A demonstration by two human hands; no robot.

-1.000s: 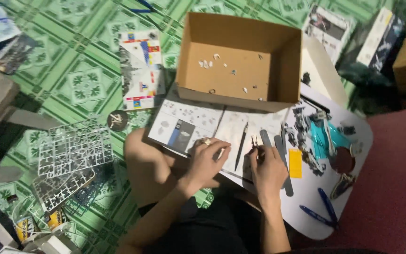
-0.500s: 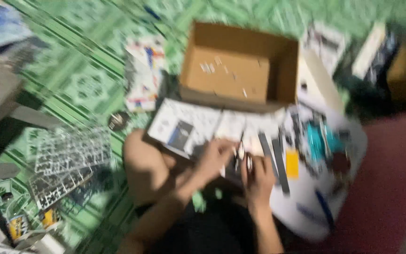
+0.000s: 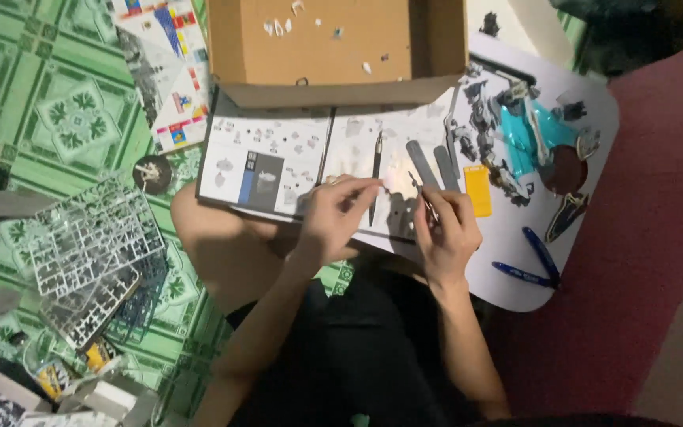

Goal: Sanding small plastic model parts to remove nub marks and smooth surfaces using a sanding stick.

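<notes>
My left hand rests on the open instruction booklet, its thumb and fingertips pinched together on what looks like a tiny pale model part. Close to its right, my right hand holds thin tweezers that point up and left toward the left fingertips. A black hobby knife lies on the booklet just beyond the left fingers. Both hands work over my lap at the near edge of a white board.
An open cardboard box with small scraps stands behind the booklet. The board carries grey files, a yellow pad, teal and dark model parts and blue-handled nippers. Plastic part frames lie on the green patterned floor at left.
The view has swung and closed in on the hands. My hands stay over the booklet, the right one still gripping the tweezers beside the left fingertips.
</notes>
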